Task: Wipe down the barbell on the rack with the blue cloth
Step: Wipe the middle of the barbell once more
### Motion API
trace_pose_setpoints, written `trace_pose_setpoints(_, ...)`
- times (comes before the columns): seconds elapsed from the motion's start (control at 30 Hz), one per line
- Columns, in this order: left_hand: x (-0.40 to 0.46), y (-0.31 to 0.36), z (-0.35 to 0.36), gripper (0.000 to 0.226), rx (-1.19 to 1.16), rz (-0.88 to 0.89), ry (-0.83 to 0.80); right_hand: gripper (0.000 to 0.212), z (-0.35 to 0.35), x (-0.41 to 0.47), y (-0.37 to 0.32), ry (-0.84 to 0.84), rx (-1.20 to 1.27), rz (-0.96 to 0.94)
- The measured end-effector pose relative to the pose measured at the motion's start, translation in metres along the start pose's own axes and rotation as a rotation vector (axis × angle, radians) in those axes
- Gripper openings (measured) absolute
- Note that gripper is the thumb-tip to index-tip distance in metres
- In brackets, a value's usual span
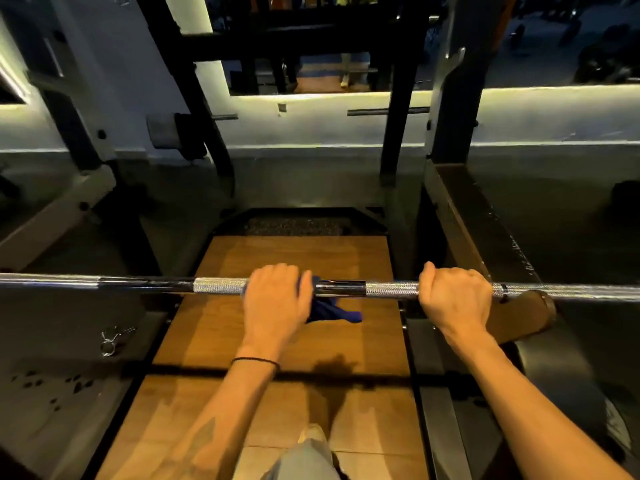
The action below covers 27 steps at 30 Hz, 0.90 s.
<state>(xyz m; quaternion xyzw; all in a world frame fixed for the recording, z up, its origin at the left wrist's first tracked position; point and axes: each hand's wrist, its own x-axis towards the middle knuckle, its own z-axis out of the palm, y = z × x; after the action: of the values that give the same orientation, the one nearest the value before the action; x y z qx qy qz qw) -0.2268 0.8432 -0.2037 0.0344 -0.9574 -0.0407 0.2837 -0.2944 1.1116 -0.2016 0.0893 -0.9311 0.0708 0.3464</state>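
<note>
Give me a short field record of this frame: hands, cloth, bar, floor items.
left hand: grips the blue cloth wrapped on the barbell
right hand: grips the bare bar, apart from the cloth
cloth: tail hangs below the bar, right of the left hand
barbell: horizontal, across the frame
platform: wooden, under the bar
spring collar: on dark floor, lower left

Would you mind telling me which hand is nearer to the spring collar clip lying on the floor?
Left. The left hand grips the blue cloth round the barbell, nearer the clip; the right hand holds the bar farther away.
</note>
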Motion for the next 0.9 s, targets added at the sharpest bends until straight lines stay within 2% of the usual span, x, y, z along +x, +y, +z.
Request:
trace_pose_setpoints(0.1,-0.014,-0.042,-0.009,0.032,0.043,-0.117,0.002,0.057,-0.001,0.0,0.0,0.016,0.017,-0.001)
trace_pose_setpoints(0.2,-0.01,-0.017,-0.004,0.036,0.11,-0.26,-0.02,0.056,-0.002,-0.001,-0.003,0.007,0.025,0.015)
trace_pose_setpoints(0.4,0.009,0.105,-0.002,0.035,0.086,0.007,-0.233,0.056,-0.002,-0.001,-0.003,0.026,0.016,0.025)
trace_pose_setpoints(0.47,0.009,0.137,0.001,0.038,0.021,0.038,-0.251,0.057,-0.002,-0.003,-0.003,0.03,0.0,0.027)
trace_pose_setpoints(0.53,0.011,0.14,0.004,0.041,-0.047,0.04,-0.207,0.056,-0.001,-0.003,-0.004,0.04,-0.015,0.026)
trace_pose_setpoints(0.67,0.01,0.081,0.006,0.04,-0.069,0.113,-0.112,0.054,-0.002,-0.001,-0.003,0.037,0.015,0.023)
trace_pose_setpoints(0.83,-0.005,-0.06,-0.012,0.034,0.087,0.061,-0.058,0.056,-0.004,-0.003,-0.004,0.039,0.022,0.038)
trace_pose_setpoints(0.9,-0.009,-0.087,-0.017,0.034,0.113,0.018,-0.065,0.056,-0.003,-0.003,-0.005,0.046,0.017,0.047)
